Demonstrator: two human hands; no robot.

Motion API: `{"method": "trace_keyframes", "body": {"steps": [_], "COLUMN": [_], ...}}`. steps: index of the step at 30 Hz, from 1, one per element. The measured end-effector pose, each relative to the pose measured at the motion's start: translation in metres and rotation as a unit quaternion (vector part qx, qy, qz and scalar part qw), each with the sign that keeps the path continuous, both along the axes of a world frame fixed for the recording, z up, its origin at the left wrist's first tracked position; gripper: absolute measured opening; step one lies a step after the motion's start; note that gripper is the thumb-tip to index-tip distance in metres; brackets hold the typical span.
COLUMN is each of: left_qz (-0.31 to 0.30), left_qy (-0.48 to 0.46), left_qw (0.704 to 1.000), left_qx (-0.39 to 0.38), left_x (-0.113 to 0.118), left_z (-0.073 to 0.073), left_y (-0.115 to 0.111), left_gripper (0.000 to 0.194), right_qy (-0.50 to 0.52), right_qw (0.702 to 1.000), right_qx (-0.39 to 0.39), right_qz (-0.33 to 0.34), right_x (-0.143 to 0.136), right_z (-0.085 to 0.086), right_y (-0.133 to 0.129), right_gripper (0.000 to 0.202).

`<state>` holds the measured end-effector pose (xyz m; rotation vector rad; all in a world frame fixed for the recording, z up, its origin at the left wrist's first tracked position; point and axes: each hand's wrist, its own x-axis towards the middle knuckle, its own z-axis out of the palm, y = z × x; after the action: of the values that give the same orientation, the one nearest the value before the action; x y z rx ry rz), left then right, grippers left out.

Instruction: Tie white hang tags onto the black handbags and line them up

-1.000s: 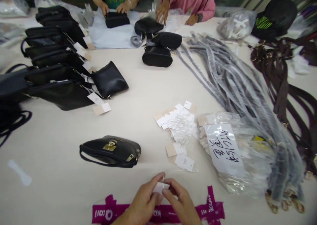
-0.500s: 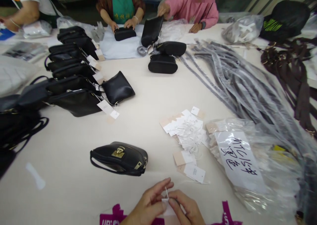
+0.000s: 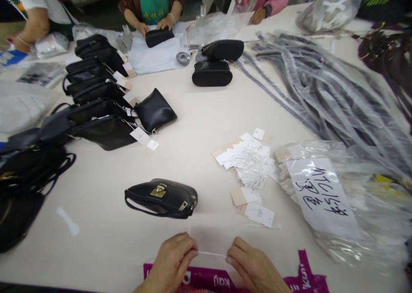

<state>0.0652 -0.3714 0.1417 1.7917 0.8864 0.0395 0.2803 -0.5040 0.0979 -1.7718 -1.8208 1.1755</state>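
Note:
A thin white string (image 3: 210, 253) is stretched taut between my two hands, low in the view. My left hand (image 3: 174, 258) is closed, pinching one end between thumb and fingers. The other end is pinched in my right hand (image 3: 252, 265), also closed. Something pale shows below the right fingers; I cannot make out whether it is a tag. Just beyond my hands lies a small black handbag (image 3: 162, 198) with a gold clasp and a short strap. Right of it is a heap of white and beige hang tags (image 3: 246, 155) with tangled strings. Purple printed tape (image 3: 206, 278) lies beneath my hands.
Black bags (image 3: 106, 129) with tags stand in a row at left. A clear plastic bag (image 3: 325, 194) with a handwritten label and wrapped straps (image 3: 309, 82) fill the right. Two black pouches (image 3: 212, 74) lie at the back. Co-workers sit across the table.
My hands were close together around a white tag and its string; they have moved apart, drawing the string tight. Across the table, a co-worker has lifted a black bag back from the table.

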Motion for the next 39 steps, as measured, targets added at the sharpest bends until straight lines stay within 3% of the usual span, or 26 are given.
{"method": "trace_keyframes", "body": {"steps": [2, 5, 8, 11, 15, 18, 20, 23, 26, 28, 31, 35, 39], "left_qz": [-0.01, -0.024, -0.034, -0.049, -0.064, -0.082, -0.099, -0.125, -0.141, -0.142, -0.135, -0.13, -0.126], "left_qy": [-0.006, -0.024, -0.037, -0.038, -0.03, -0.02, -0.016, -0.015, -0.016, -0.016, -0.018, -0.032, -0.044], "left_qw": [1.0, 0.998, 0.995, 0.993, 0.987, 0.977, 0.967, 0.951, 0.937, 0.932, 0.929, 0.928, 0.928], "left_qx": [0.019, 0.061, 0.083, 0.105, 0.146, 0.194, 0.232, 0.283, 0.318, 0.333, 0.344, 0.347, 0.348], "left_x": [-0.001, 0.001, 0.002, 0.003, 0.006, 0.007, 0.007, 0.009, 0.013, 0.016, 0.019, 0.022, 0.022], "left_z": [0.004, 0.011, 0.014, 0.013, 0.01, 0.007, 0.005, 0.004, 0.004, 0.003, 0.002, 0.001, -0.004], "left_y": [-0.001, -0.003, -0.005, -0.006, -0.007, -0.008, -0.008, -0.01, -0.013, -0.015, -0.015, -0.016, -0.015], "left_gripper": [0.02, 0.017, 0.017, 0.017, 0.016, 0.016, 0.017, 0.022, 0.024, 0.024, 0.024, 0.018, 0.021], "right_qy": [0.019, 0.102, 0.101, 0.025, -0.034, 0.037, 0.144, 0.314, 0.429, 0.45, 0.453, 0.49, 0.518], "right_qw": [1.0, 0.992, 0.989, 0.999, 0.988, 0.982, 0.975, 0.932, 0.838, 0.79, 0.782, 0.771, 0.772], "right_qx": [-0.015, -0.066, -0.078, 0.021, 0.15, 0.173, 0.135, 0.034, -0.082, -0.144, -0.182, -0.188, -0.14], "right_qz": [0.01, -0.037, -0.075, -0.041, -0.028, -0.068, -0.099, -0.176, -0.327, -0.39, -0.388, -0.362, -0.341], "right_x": [-0.004, -0.005, -0.005, -0.005, -0.007, -0.007, -0.008, -0.015, -0.028, -0.036, -0.046, -0.051, -0.05], "right_z": [0.0, 0.005, 0.009, 0.003, -0.005, 0.005, 0.016, 0.029, 0.029, 0.025, 0.02, 0.016, 0.012], "right_y": [0.005, 0.012, 0.015, 0.015, 0.018, 0.021, 0.022, 0.023, 0.028, 0.033, 0.041, 0.046, 0.047], "right_gripper": [0.036, 0.018, 0.015, 0.016, 0.013, 0.016, 0.017, 0.016, 0.03, 0.037, 0.041, 0.03, 0.024]}}
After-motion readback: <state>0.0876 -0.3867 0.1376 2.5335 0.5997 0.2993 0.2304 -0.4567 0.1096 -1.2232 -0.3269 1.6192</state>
